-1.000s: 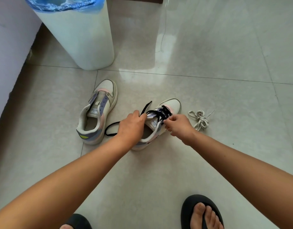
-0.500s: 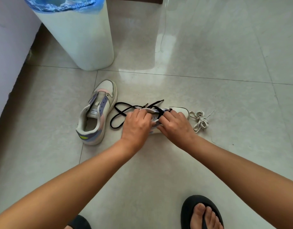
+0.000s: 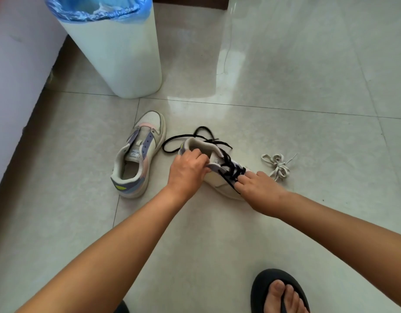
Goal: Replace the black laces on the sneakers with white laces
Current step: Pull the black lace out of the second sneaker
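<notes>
Head view. Tiled floor (image 3: pixel 285 64), glossy, grout lines crossing.

Laced sneaker (image 3: pixel 214 177) sits mid-floor, heel opening turned away from the person, toe toward them. Black lace (image 3: pixel 231 170) still threaded through its eyelets; loose ends trail in loops on the floor just past the heel.

Left hand (image 3: pixel 187 170): fingers curled over the near side of the collar and tongue, gripping the sneaker. Right hand (image 3: pixel 258 188): on the toe end, fingertips bent down at the lowest lace crossings, touching the black lace; whether it is pinched there cannot be told.

Second sneaker (image 3: pixel 138 157) stands just left of the first, apart from it, upright, toe pointing away, no lace in its eyelets.

White lace (image 3: pixel 278 166), bundled and knotted, lies on the floor just right of the laced sneaker, near the right hand, not touching it.

White bin (image 3: pixel 118 55) with blue liner stands toward the far left, beside a wall (image 3: pixel 11 75).

Foot (image 3: pixel 283 297) in a dark sandal at the near edge, right side.
</notes>
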The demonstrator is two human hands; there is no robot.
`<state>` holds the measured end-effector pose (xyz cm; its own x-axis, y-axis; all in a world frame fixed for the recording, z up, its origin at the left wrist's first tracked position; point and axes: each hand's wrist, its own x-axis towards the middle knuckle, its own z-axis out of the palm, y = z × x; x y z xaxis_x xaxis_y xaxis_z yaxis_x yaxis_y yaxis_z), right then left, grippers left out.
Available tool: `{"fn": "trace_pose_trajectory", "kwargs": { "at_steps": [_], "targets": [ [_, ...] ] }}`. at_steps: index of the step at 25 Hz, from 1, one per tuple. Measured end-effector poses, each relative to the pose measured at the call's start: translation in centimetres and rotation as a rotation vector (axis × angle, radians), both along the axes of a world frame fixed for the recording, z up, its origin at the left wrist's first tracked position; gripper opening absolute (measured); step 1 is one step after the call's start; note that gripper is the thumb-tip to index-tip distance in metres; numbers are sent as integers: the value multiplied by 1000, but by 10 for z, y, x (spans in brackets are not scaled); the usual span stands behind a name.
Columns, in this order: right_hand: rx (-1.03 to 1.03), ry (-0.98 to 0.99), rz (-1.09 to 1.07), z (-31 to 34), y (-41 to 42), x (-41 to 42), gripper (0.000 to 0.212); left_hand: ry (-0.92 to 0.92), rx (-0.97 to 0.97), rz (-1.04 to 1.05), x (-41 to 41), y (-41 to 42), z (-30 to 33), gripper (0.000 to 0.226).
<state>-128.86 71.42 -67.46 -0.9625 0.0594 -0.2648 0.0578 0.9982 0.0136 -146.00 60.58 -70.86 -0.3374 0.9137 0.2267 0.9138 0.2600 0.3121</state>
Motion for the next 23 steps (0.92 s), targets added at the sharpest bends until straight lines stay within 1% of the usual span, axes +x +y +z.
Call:
{"fn": "trace_pose_trajectory", "kwargs": {
  "at_steps": [1, 2, 4, 5, 6, 8, 10, 11, 12, 13, 14, 16, 18, 20, 21, 22, 23],
  "targets": [
    [28, -76, -92, 2, -3, -5, 19, -72, 17, -17, 0, 0, -2, 28],
    [40, -95, -232, 4, -8, -14, 21, -147, 31, -25, 1, -1, -5, 25],
    [10, -3, -437, 7, -18, -35, 27, -240, 40, -27, 4, -2, -7, 19],
    [-8, 30, -492, 6, -22, -46, 23, -261, 30, -27, 3, -2, -7, 18],
    [-22, -17, -540, 7, -25, -53, 20, -271, 20, -25, 2, -1, -7, 18],
    [-30, -166, -497, 8, -25, -53, 25, -265, -3, -18, 2, 0, -4, 18],
    [-20, -275, -311, 14, -25, -39, 24, -244, -40, 9, 4, 1, 0, 18],
    [-44, -363, -201, 15, -28, -29, 22, -239, -61, 26, 4, 2, 2, 18],
    [-70, -449, -140, 16, -32, -19, 22, -235, -62, 38, 4, 1, 2, 18],
    [-97, -495, -151, 15, -36, -13, 24, -236, -56, 43, 4, 1, 3, 18],
    [-117, -465, -243, 15, -37, -12, 28, -238, -43, 36, 3, 0, 2, 17],
    [-113, -280, -477, 14, -35, -24, 35, -255, -19, 12, 4, -1, 0, 18],
    [-81, -164, -614, 11, -31, -46, 35, -281, -17, 9, 5, -2, 0, 17],
    [-84, -145, -634, 8, -26, -60, 29, -285, -21, 23, 5, -1, 2, 17],
    [-89, -164, -601, 12, -24, -61, 28, -286, -35, 31, 5, 0, 3, 17],
    [-88, -215, -531, 16, -23, -57, 28, -284, -52, 42, 7, 0, 4, 17],
    [-114, -338, -429, 21, -24, -49, 26, -277, -59, 52, 8, 1, 6, 18]
  ]
}}
